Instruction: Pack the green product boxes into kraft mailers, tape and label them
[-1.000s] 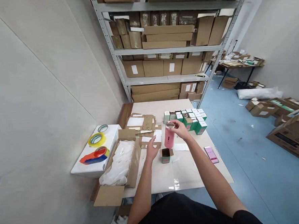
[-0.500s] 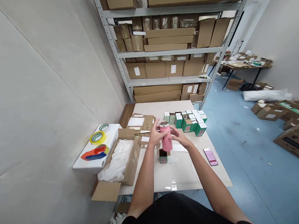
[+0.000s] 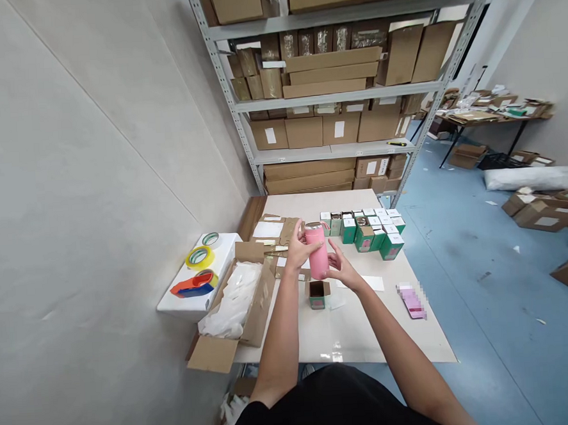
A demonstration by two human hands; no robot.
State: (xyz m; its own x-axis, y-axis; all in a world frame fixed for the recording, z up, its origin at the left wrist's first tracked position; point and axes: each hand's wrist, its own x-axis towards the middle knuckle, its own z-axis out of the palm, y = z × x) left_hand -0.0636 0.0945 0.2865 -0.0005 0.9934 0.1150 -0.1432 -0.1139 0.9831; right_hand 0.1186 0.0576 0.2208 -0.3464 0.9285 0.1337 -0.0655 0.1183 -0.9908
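A pink tumbler point(image 3: 318, 256) with a shiny metal rim is held nearly upright above the table. My left hand point(image 3: 298, 250) is wrapped around its left side, thumb across the front. At the lower right, my right hand point(image 3: 341, 268) has its fingers against the tumbler near its base, with the thumb raised off it. Just below stands a small open green box point(image 3: 317, 297), its brown flaps up and its inside dark. A scrap of thin white wrapping point(image 3: 336, 300) lies beside that box.
Several green-and-white boxes point(image 3: 391, 247) stand at the table's right rear. A phone point(image 3: 412, 301) lies at the right edge. On the left are a carton of white wrapping point(image 3: 236, 299), flattened cardboard point(image 3: 288, 233), yellow tape point(image 3: 199, 258) and a tape dispenser point(image 3: 192, 287). Shelving point(image 3: 338, 151) rises behind.
The tumbler has turned in my hands, so the dark marking on its front no longer shows. My right hand has shifted down toward its base. The view has swung slightly left.
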